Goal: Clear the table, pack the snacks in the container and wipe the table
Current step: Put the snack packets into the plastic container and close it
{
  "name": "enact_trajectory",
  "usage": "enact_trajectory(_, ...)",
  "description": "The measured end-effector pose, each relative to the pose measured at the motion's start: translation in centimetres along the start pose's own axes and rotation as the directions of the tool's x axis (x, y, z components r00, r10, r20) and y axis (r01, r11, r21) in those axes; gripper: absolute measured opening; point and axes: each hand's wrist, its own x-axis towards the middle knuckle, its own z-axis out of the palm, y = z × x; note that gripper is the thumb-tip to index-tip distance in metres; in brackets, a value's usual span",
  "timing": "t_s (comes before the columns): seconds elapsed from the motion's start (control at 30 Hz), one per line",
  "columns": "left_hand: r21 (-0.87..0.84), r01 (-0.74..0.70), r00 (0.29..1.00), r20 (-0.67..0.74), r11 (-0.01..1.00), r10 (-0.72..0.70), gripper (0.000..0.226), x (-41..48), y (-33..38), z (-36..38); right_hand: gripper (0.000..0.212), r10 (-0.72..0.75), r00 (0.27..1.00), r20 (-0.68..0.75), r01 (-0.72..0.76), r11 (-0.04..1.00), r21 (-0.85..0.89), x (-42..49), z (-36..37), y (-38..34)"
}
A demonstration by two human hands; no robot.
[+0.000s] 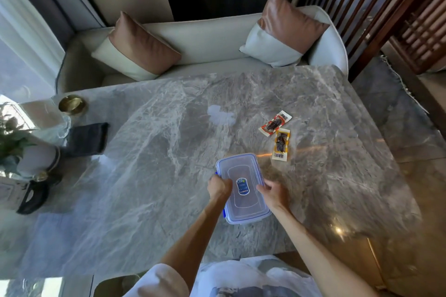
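Fingers (261,188) grip the container (242,188) — grey marble table (156,152), sofa (205,41) behind.

We cannot read the label (242,186) between left hand (218,187) and right hand (274,194) (too blurred); both snack packets' (281,143) print is illegible.

A single head-worn wide-angle view looks steeply down and forward from the near edge of the surface (169,128) toward the sofa (205,41) at its far edge.
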Motion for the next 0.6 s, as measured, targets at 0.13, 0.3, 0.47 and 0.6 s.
enact_trajectory(0.13,0.123,-0.175,0.985,0.013,0.977,0.174,0.041,-0.5,2.3,0.3,0.034,-0.017,0.998,-0.063,0.021,0.997,0.069,0.5,-2.0,-0.2)
enact_trajectory(0.3,0.470,-0.449,0.888,0.145,0.760,0.436,0.053,1.9,5.4,0.6,0.031,0.091,0.987,-0.129,-0.059,0.970,0.238,1.2,-9.4,4.0)
enact_trajectory(0.47,0.728,-0.509,0.857,0.377,0.460,0.352,0.053,5.4,4.6,0.4,0.026,0.298,0.945,-0.138,-0.240,0.913,0.331,-1.3,-14.6,11.1)
enact_trajectory(0.6,0.681,-0.435,0.889,0.220,0.589,0.402,0.036,5.8,1.4,-1.5,0.024,0.344,0.926,-0.158,-0.289,0.912,0.289,-2.5,-15.1,13.6)
